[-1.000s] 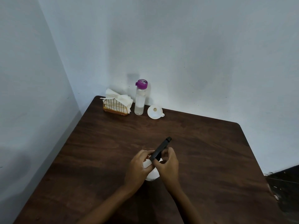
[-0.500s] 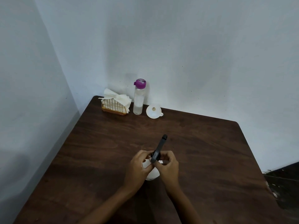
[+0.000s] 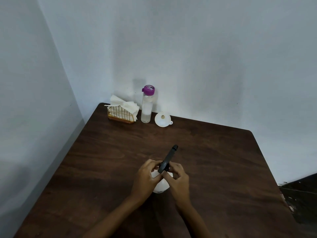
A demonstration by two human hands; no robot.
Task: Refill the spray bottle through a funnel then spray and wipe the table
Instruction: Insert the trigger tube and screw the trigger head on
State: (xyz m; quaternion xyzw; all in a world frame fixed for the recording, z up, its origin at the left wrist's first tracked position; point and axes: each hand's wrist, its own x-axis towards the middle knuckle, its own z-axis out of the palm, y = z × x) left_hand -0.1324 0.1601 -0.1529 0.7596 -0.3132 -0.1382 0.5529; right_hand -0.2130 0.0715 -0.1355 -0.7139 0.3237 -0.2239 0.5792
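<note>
Left hand (image 3: 145,176) and right hand (image 3: 178,179) both gripping the sprayer (image 3: 167,159) atop the bottle (image 3: 160,186) on the desk (image 3: 223,160)

Both forearms reach forward; left hand (image 3: 145,176) and right hand (image 3: 177,180) meet, fingers curled closed

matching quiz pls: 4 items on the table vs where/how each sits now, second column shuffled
Items
1. funnel
2. water bottle
3. napkin holder
4. spray bottle

Places or states
A. far left corner of the table, stuffed with white napkins
B. held in both hands, black spray head on top
C. lying on the table right of the capped bottle, mouth facing the camera
D. standing upright near the wall, purple cap on

Pairs: 1-C, 2-D, 3-A, 4-B

The left hand holds the white body; the right hand is at the neck under the spray head.
</note>
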